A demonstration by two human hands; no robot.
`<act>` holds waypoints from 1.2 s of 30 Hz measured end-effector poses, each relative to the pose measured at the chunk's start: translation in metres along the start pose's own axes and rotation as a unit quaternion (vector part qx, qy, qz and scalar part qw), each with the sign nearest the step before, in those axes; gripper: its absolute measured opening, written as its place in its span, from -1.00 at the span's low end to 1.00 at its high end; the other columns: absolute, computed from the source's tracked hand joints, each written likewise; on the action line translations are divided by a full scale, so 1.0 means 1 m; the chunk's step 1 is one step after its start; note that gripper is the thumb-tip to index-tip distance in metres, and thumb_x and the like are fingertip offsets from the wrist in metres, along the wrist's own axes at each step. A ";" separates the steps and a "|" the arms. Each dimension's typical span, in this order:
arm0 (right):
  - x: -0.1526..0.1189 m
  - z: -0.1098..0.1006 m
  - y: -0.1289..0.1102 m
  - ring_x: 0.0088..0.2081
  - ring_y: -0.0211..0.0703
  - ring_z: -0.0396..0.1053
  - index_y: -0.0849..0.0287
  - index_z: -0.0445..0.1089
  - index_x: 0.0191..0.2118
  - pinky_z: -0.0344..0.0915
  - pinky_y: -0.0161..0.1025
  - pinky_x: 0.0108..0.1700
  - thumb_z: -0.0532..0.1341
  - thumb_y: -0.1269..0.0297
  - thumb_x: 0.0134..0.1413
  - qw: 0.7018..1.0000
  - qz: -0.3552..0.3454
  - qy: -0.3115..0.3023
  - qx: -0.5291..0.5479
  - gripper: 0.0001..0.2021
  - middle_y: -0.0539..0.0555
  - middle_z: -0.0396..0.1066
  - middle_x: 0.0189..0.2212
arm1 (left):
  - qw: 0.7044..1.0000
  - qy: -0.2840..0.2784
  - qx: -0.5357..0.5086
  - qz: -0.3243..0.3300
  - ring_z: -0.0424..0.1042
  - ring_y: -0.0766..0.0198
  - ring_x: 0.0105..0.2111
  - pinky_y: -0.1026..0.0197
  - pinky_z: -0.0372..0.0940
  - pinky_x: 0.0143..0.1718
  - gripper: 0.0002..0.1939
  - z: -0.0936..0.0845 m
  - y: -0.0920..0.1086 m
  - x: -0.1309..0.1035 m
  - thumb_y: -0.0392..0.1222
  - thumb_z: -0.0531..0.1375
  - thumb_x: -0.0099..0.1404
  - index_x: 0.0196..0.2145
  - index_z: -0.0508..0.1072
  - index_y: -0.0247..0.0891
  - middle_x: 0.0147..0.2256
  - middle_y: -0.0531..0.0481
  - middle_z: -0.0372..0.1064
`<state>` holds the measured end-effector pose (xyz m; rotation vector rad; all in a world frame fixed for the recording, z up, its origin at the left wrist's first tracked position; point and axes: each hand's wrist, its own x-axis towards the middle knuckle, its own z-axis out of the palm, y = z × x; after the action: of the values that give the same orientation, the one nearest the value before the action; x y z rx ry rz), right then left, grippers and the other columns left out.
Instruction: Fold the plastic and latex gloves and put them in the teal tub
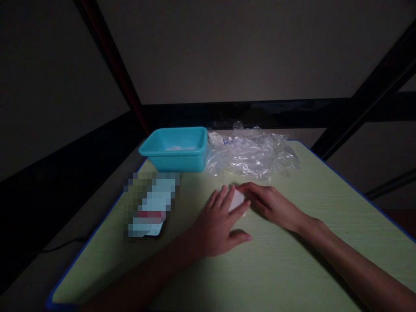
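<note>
My left hand (218, 225) lies flat on the pale green table (292, 260), its fingers spread over a small white piece (237, 200), perhaps folded paper or cloth. My right hand (269, 203) comes in from the right, and its fingertips press on the far edge of the same white piece. Both hands touch it; most of it is hidden under the fingers. Whether either hand actually grips it is unclear in the dim light.
A turquoise plastic tub (175, 148) stands at the table's far left, with something pale inside. Crumpled clear plastic bags (251, 154) lie to its right. A flat blurred object (151, 203) rests left of my hands. The table has a blue edge; dark bars run behind.
</note>
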<state>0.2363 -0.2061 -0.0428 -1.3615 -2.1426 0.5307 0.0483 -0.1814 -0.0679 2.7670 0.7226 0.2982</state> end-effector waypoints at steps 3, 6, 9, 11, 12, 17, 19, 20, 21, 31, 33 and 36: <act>0.001 0.001 0.003 -0.14 -0.09 0.39 0.29 0.25 -0.03 0.30 -0.11 -0.10 -0.01 0.60 0.06 0.998 -0.026 -0.009 -0.054 -0.65 0.22 0.42 -0.15 | 1.000 -0.015 0.006 -0.002 -0.30 -0.23 0.24 -0.26 -0.20 0.16 -0.28 -0.002 0.001 0.001 0.16 0.13 0.16 0.20 0.09 -0.17 0.27 -0.31 -0.30; 0.004 0.003 0.001 -0.14 -0.06 0.38 0.32 0.27 -0.04 0.26 -0.04 -0.06 -0.01 0.61 0.05 0.992 -0.047 -0.020 -0.111 -0.66 0.22 0.42 -0.16 | 1.000 -0.013 0.008 -0.006 -0.29 -0.23 0.24 -0.28 -0.23 0.15 -0.31 -0.002 0.001 0.001 0.17 0.12 0.16 0.17 0.13 -0.17 0.26 -0.29 -0.23; 0.004 0.006 -0.002 -0.16 -0.05 0.40 0.32 0.28 -0.06 0.27 -0.06 -0.08 0.01 0.60 0.03 0.994 -0.026 -0.009 -0.108 -0.66 0.22 0.43 -0.17 | 1.000 -0.009 0.012 -0.003 -0.31 -0.23 0.24 -0.29 -0.25 0.15 -0.34 -0.001 0.001 0.000 0.16 0.08 0.19 0.17 0.14 -0.20 0.26 -0.32 -0.22; 0.003 0.008 -0.002 -0.20 -0.09 0.42 0.30 0.29 -0.07 0.31 -0.13 -0.14 0.01 0.59 0.02 0.998 0.004 0.015 -0.062 -0.67 0.20 0.45 -0.21 | 1.000 -0.006 0.013 0.000 -0.32 -0.20 0.24 -0.28 -0.26 0.16 -0.34 -0.001 0.001 -0.001 0.15 0.06 0.22 0.18 0.11 -0.21 0.26 -0.33 -0.25; 0.002 0.010 -0.001 -0.22 -0.11 0.43 0.29 0.29 -0.08 0.32 -0.16 -0.17 0.01 0.58 0.02 0.999 0.018 0.030 -0.033 -0.67 0.18 0.46 -0.23 | 1.000 -0.002 0.011 0.001 -0.32 -0.19 0.25 -0.28 -0.26 0.16 -0.34 -0.001 0.001 -0.002 0.14 0.07 0.22 0.19 0.09 -0.20 0.26 -0.32 -0.26; 0.000 0.014 0.009 -0.24 -0.15 0.44 0.23 0.31 -0.19 0.34 -0.19 -0.18 -0.02 0.58 -0.04 0.992 0.024 0.113 0.043 -0.70 0.11 0.47 -0.29 | 0.999 0.034 -0.024 -0.002 -0.24 -0.09 0.25 -0.27 -0.26 0.17 -0.38 -0.005 0.000 -0.002 -0.02 0.11 0.22 0.17 0.06 -0.29 0.25 -0.31 -0.16; 0.000 0.014 0.010 -0.24 -0.15 0.43 0.21 0.32 -0.22 0.34 -0.20 -0.19 -0.03 0.58 -0.06 0.990 0.015 0.137 0.036 -0.69 0.10 0.47 -0.30 | 0.995 0.083 -0.047 -0.002 -0.16 -0.02 0.24 -0.24 -0.23 0.18 -0.45 -0.006 -0.001 -0.002 -0.13 0.10 0.22 0.13 0.10 -0.31 0.22 -0.30 -0.05; 0.001 0.014 0.009 -0.25 -0.15 0.43 0.20 0.32 -0.22 0.34 -0.20 -0.20 -0.03 0.58 -0.07 0.989 0.012 0.146 0.028 -0.69 0.09 0.47 -0.31 | 0.991 0.116 -0.059 0.001 -0.11 0.00 0.23 -0.23 -0.21 0.18 -0.50 -0.006 -0.002 -0.002 -0.19 0.09 0.21 0.10 0.13 -0.32 0.19 -0.29 0.02; 0.000 0.014 0.007 -0.25 -0.15 0.43 0.20 0.33 -0.23 0.34 -0.20 -0.20 -0.03 0.58 -0.07 0.988 0.008 0.153 0.018 -0.69 0.09 0.47 -0.32 | 0.986 0.153 -0.070 0.004 -0.05 0.02 0.21 -0.22 -0.19 0.18 -0.54 -0.007 -0.003 -0.002 -0.25 0.09 0.19 0.05 0.16 -0.32 0.16 -0.29 0.09; -0.004 0.009 -0.003 -0.19 -0.13 0.40 0.24 0.36 -0.21 0.33 -0.13 -0.15 -0.07 0.60 -0.03 0.982 -0.097 0.150 -0.059 -0.66 0.17 0.46 -0.26 | 0.952 0.291 -0.070 0.060 0.34 0.16 -0.07 -0.05 0.15 0.07 -0.72 -0.003 -0.011 0.002 -0.43 0.04 0.14 -0.17 0.35 -0.32 -0.13 -0.18 0.39; -0.004 0.010 -0.001 -0.18 -0.11 0.40 0.25 0.36 -0.19 0.33 -0.10 -0.14 -0.07 0.60 -0.02 0.983 -0.109 0.128 -0.068 -0.65 0.18 0.47 -0.26 | 0.963 0.255 -0.059 0.062 0.32 0.12 -0.04 -0.06 0.18 0.05 -0.68 -0.002 -0.012 0.003 -0.42 0.03 0.14 -0.13 0.35 -0.38 -0.08 -0.23 0.37; -0.003 0.011 0.001 -0.14 -0.10 0.39 0.26 0.36 -0.15 0.31 -0.07 -0.09 -0.08 0.60 -0.02 0.987 -0.106 0.099 -0.074 -0.63 0.19 0.46 -0.21 | 0.977 0.204 -0.039 0.044 0.28 0.08 0.02 -0.08 0.16 0.07 -0.63 -0.001 -0.012 0.004 -0.41 0.04 0.14 -0.06 0.33 -0.43 -0.02 -0.28 0.33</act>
<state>0.2309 -0.2084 -0.0530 -1.1872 -2.1616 0.1473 0.0465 -0.1689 -0.0704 2.6912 0.6590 0.9130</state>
